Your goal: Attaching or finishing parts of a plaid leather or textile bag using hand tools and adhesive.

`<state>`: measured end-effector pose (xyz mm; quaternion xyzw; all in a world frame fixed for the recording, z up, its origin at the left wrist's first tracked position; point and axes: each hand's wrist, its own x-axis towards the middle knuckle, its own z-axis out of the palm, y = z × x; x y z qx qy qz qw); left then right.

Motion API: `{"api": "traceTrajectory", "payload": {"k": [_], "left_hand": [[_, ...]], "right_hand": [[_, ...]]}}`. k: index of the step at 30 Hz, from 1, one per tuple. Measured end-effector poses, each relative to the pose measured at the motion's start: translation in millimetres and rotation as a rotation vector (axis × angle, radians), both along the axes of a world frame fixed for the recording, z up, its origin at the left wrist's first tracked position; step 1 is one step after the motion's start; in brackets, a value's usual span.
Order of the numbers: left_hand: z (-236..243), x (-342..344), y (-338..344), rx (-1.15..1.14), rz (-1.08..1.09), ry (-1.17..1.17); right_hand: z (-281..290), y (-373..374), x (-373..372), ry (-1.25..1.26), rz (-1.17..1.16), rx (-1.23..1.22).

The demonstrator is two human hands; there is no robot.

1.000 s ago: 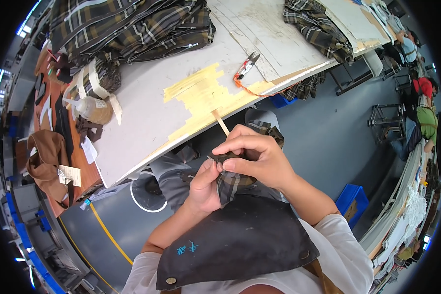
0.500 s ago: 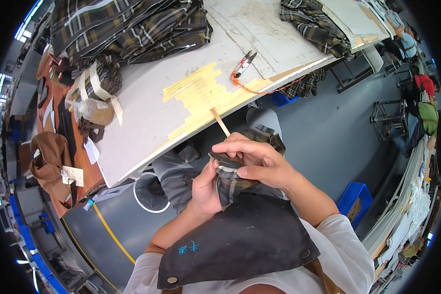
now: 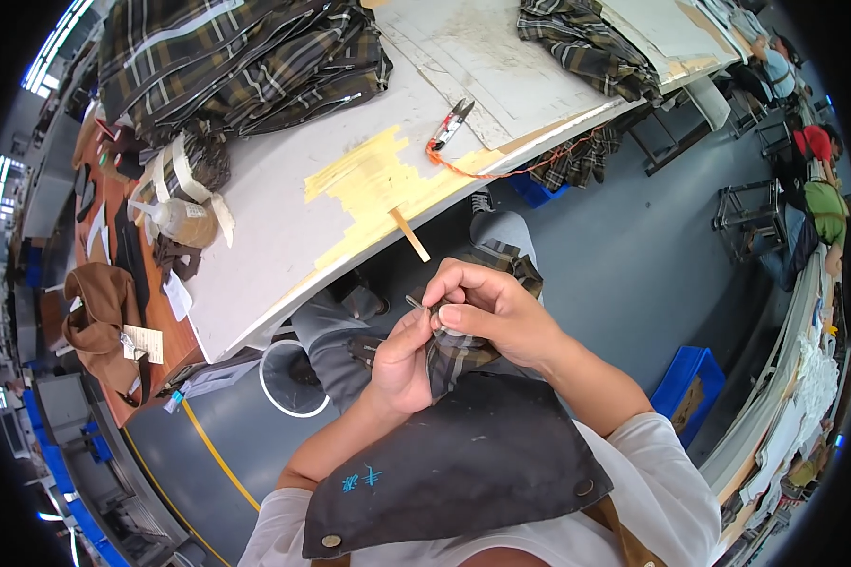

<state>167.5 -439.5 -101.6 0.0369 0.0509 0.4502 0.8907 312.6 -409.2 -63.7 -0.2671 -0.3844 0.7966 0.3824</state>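
Note:
Above my lap, both hands hold a dark plaid cloth piece (image 3: 460, 353) with white and olive stripes. My left hand (image 3: 402, 367) pinches its upper edge between thumb and fingers. Close against it, my right hand (image 3: 496, 317) is closed on the same edge, thumb bent and fingertips meeting the left ones. What lies between the fingertips is mostly hidden. More plaid cloth (image 3: 512, 263) lies over my knee beyond the right hand. A flat wooden stick (image 3: 409, 234) juts from the table edge just past my hands.
Ahead, the white table (image 3: 265, 189) carries a plaid garment pile (image 3: 255, 71), thread snips (image 3: 452, 125) on an orange cord, a glue bottle (image 3: 184, 222) and yellow tape (image 3: 364, 180). A white-rimmed bin (image 3: 293, 409) stands below left, a blue crate (image 3: 687, 392) right. People sit far right.
My right fingers have drawn in from spread over the cloth to a pinch at its edge beside the left fingertips. The whole view has shifted slightly.

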Motion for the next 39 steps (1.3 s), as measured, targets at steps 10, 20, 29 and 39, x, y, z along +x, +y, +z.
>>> {"api": "traceTrajectory", "payload": {"k": [10, 20, 29, 39], "left_hand": [[7, 12, 12, 0.164, -0.073, 0.227], [8, 12, 52, 1.702, -0.167, 1.400], [6, 81, 58, 1.506, -0.504, 1.020], [3, 68, 66, 1.077, -0.520, 0.791]], "right_hand": [[11, -23, 42, -0.532, -0.358, 0.563], [70, -42, 132, -0.887, -0.964, 0.859], [43, -14, 146, -1.472, -0.945, 0.957], [31, 6, 109, -1.120, -0.141, 1.024]]}}
